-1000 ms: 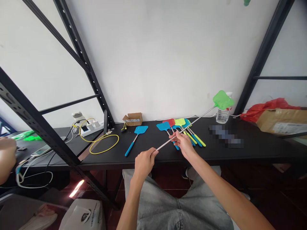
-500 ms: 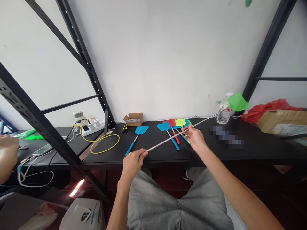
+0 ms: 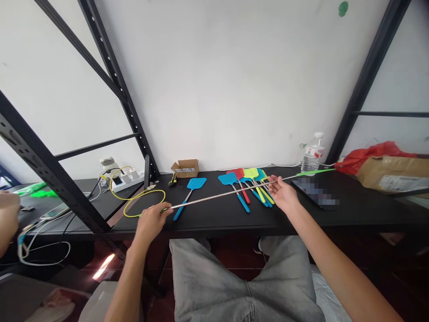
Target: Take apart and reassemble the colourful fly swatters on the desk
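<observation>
The background is filled by a plain white wall (image 3: 221, 80). Below it is set a long black flat-topped table (image 3: 214, 217), which is flanked at left by a black perforated metal upright (image 3: 114, 74). A long fly swatter with a thin metal rod and a green head (image 3: 217, 196) is held nearly level above the table, its head seen edge-on in front of the bottle; whether the table is touched by the head cannot be told. At the right, a brown cardboard carton (image 3: 390, 176) is seen beside a crumpled red plastic bag. Behind the rod, blue, red and yellow-green fly swatters (image 3: 250, 179) are laid in an overlapping group. The near end of the long swatter is gripped by the left hand (image 3: 153, 221), its fingers closed around it. Farther along, the rod is pinched between the thumb and fingers of the right hand (image 3: 282, 193). A single blue swatter (image 3: 196, 183) is laid apart, its handle crossed by the rod. Smaller are a clear plastic water bottle (image 3: 313, 154) and a small open cardboard box (image 3: 185, 168).
</observation>
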{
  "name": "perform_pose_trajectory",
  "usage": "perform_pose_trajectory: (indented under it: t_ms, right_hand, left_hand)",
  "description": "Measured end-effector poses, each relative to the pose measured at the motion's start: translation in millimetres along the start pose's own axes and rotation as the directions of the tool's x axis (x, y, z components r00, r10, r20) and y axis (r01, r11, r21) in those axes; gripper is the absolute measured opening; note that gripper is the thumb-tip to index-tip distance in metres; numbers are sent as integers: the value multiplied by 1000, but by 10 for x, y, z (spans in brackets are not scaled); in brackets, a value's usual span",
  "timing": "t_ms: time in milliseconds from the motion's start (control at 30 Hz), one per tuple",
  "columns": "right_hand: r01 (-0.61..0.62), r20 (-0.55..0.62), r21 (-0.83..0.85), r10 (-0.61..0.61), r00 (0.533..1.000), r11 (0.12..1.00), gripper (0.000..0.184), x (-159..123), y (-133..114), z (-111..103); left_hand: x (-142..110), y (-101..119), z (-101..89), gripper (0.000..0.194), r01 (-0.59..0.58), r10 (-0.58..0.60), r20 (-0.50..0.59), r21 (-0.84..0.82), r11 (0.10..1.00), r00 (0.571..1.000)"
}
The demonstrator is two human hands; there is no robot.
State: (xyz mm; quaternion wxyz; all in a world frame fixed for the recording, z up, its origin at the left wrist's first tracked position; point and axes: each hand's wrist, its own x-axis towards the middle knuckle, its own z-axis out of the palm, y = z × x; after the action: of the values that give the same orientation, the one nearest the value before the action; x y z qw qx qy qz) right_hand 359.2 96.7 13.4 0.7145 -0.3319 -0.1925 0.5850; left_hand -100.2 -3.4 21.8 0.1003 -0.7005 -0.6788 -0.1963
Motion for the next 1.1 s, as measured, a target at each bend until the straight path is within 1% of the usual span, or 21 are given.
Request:
perform_pose_trajectory:
  t_ms: [100,200,300,367,467,600,733,867,933,1033,1100]
  right_hand:
    - [-9,-31,111,13,999,994,21,60,-58,0]
    - [-42,-20,169,46,999,985,17,65,-28,24]
    - [-83,8,200,83,996,976,13,27,73,79]
    - [-105,27,222,101,995,969,11,1,132,118]
    - [-129,43,253,122,992,959,8,-26,144,143]
    - [-137,27,293,135,990,946,15,-59,43,101]
    - [-143,46,336,135,990,931,21,-89,-29,49]
    - [-153,83,386,131,988,910,23,-95,-16,48]
    - [-139,91,399,112,990,906,21,-90,-5,62]
    - [-105,61,421,87,994,901,16,-74,-8,81]
    - [-88,36,442,80,996,893,12,-56,-21,82]
  left_hand:
    - [-119,-406,-91,32,62,-61,40,-14,998,997]
    - [-280,-776,-178,32,117,-116,44,-8,993,992]
    - [-419,-997,-236,35,210,-211,46,18,978,976]
    - [-483,-1049,-253,36,240,-241,45,30,970,969]
    - [-535,-1040,-252,36,233,-234,44,34,972,971]
    - [-570,-1016,-231,36,239,-242,41,65,969,969]
    - [-612,-1069,-186,38,277,-282,55,79,957,958]
    - [-682,-1172,-143,40,299,-300,94,30,954,949]
    - [-729,-1223,-147,43,309,-307,98,-8,951,947]
    - [-802,-1270,-189,51,354,-344,108,-85,931,933]
    - [-842,-1270,-221,57,383,-365,136,-150,912,921]
